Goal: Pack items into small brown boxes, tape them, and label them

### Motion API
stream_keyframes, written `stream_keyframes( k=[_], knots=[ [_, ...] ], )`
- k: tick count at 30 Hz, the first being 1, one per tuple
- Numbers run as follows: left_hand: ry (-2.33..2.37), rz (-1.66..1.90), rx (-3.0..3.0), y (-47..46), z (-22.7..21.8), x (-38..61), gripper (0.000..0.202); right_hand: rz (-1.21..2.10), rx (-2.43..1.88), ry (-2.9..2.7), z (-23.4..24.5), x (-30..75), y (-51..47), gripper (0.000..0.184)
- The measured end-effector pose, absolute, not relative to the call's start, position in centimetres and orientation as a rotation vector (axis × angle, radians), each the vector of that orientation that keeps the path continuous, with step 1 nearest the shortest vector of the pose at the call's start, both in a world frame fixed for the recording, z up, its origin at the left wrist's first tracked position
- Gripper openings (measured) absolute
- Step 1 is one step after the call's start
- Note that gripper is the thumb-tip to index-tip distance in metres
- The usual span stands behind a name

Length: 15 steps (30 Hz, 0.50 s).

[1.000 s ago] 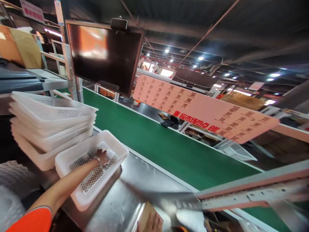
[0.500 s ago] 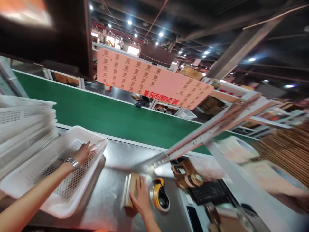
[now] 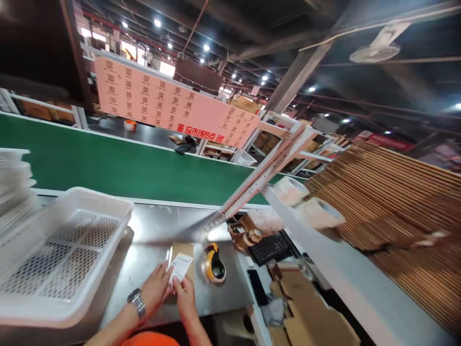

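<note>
Both hands meet low in the picture over a steel table [image 3: 151,226]. My left hand [image 3: 155,287], with a metal watch on the wrist, and my right hand [image 3: 184,295] pinch a small white printed slip [image 3: 180,265] between them. Under the slip lies a flat brown cardboard piece [image 3: 182,249]. A yellow-and-black tape dispenser [image 3: 213,264] rests just right of the hands. An empty white perforated plastic basket [image 3: 61,250] sits to the left of my left hand.
A green conveyor belt [image 3: 118,166] runs behind the table. More white baskets [image 3: 12,182] are stacked at the far left. A black keyboard [image 3: 270,247], tape rolls [image 3: 248,238], folded cartons [image 3: 309,312] and a big stack of flat cardboard [image 3: 392,202] fill the right side. A pink code sheet [image 3: 169,108] hangs overhead.
My left hand left the white basket and came down to the right hand. Both now hold a white slip above the cardboard piece. The view swung to the right.
</note>
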<state>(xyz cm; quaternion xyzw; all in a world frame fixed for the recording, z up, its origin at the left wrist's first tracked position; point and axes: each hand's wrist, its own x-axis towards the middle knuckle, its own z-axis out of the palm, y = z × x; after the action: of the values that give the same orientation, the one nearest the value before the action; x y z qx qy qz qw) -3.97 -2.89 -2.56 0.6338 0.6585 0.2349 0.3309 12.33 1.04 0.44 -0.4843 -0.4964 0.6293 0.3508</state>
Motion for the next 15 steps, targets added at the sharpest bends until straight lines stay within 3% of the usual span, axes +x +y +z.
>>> stream_keyframes(
  k=[3,5,9,15],
  knots=[
    [1.607,0.794,1.438,-3.7,-2.9,-1.3,0.101,1.598,-1.319,-1.246,0.8,16.8,0.4,0.078],
    [1.47,0.819,1.237,-3.6,-2.5,1.1,0.102,1.624,-1.307,-1.268,0.9,20.2,0.0,0.077],
    [1.186,0.721,1.019,-2.9,-1.5,7.0,0.094,1.712,-1.211,-1.265,1.1,25.6,-1.1,0.078],
    [1.369,0.893,0.847,-3.6,-0.7,13.2,0.07,1.834,-1.191,-0.867,1.9,31.9,-2.8,0.073]
  ],
)
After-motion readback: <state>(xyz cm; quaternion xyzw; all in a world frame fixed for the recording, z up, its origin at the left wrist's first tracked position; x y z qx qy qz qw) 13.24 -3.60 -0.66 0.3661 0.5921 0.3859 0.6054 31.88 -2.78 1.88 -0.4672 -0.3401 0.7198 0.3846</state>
